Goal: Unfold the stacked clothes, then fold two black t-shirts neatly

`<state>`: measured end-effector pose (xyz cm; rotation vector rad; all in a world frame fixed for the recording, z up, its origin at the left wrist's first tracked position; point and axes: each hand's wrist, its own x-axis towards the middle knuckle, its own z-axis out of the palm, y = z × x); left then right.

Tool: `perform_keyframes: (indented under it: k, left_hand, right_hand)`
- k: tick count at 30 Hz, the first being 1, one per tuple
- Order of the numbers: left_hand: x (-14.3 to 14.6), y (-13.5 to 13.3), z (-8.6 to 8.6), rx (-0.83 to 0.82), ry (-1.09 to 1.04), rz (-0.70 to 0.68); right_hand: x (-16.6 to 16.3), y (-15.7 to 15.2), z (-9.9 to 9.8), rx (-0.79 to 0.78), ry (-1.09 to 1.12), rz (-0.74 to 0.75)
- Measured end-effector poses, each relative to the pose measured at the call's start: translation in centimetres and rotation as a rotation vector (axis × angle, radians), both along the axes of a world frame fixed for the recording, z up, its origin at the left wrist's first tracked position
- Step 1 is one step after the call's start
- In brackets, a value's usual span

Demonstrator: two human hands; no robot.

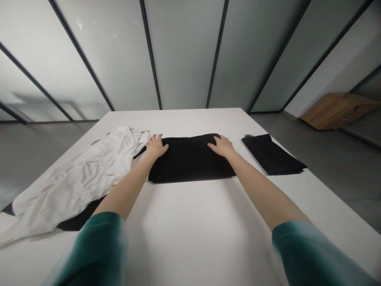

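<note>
A black folded cloth, likely a garment (190,159), lies flat on the white table in front of me. My left hand (156,147) rests on its far left corner, fingers apart. On the far right corner lies my right hand (222,147), its fingers spread and the thumb pointing inward. A thin black strip (139,152) pokes out to the left of my left hand. Both hands press on the cloth from above, and the fingertips at the far edge are partly hard to make out.
Crumpled white fabric (80,174) covers the table's left side, with a dark cloth (81,216) partly under it. Another folded black cloth (272,155) lies at the right. Beyond the white table (190,230) stand frosted panels (184,51); a wooden cabinet (336,111) is at far right.
</note>
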<state>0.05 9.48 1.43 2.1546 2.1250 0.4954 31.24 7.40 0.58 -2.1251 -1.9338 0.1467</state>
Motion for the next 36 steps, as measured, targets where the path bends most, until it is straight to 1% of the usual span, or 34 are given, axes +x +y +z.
perform_keyframes:
  k: [3, 5, 6, 8, 11, 13, 16, 20, 28, 36]
  left_hand:
    - [1.1, -3.2, -0.2, 0.019, 0.106, -0.182]
    - [1.6, -5.5, -0.6, -0.010, 0.154, -0.296]
    - [1.6, -6.6, -0.9, -0.038, 0.177, -0.328]
    - [1.5, -8.5, -1.6, -0.104, 0.222, -0.337]
    - [1.0, -10.2, -2.7, -0.127, 0.260, -0.305]
    - [0.8, -10.7, -3.2, -0.094, 0.264, -0.291]
    - [0.7, -10.7, -3.4, -0.074, 0.251, -0.274]
    - [0.6, -10.6, -3.4, -0.064, 0.233, -0.277]
    - [0.4, -10.4, -3.7, -0.056, 0.217, -0.278]
    - [0.3, -10.2, -3.7, -0.037, 0.166, -0.289]
  right_hand:
    - [-1.4, -2.8, -0.2, 0.075, -0.101, 0.093]
    - [-2.0, -5.0, -0.5, 0.113, -0.139, 0.193]
    - [-2.1, -6.0, -0.6, 0.111, -0.154, 0.231]
    - [-2.0, -7.7, -1.1, 0.065, -0.173, 0.259]
    - [-0.7, -8.9, -2.2, -0.023, -0.168, 0.221]
    - [0.4, -8.9, -3.1, -0.042, -0.136, 0.222]
    - [1.6, -8.6, -4.4, -0.009, -0.066, 0.264]
    - [2.0, -8.3, -5.2, 0.046, -0.021, 0.273]
    - [1.8, -8.5, -5.1, 0.059, -0.031, 0.258]
    - [1.7, -8.7, -4.8, 0.068, -0.006, 0.247]
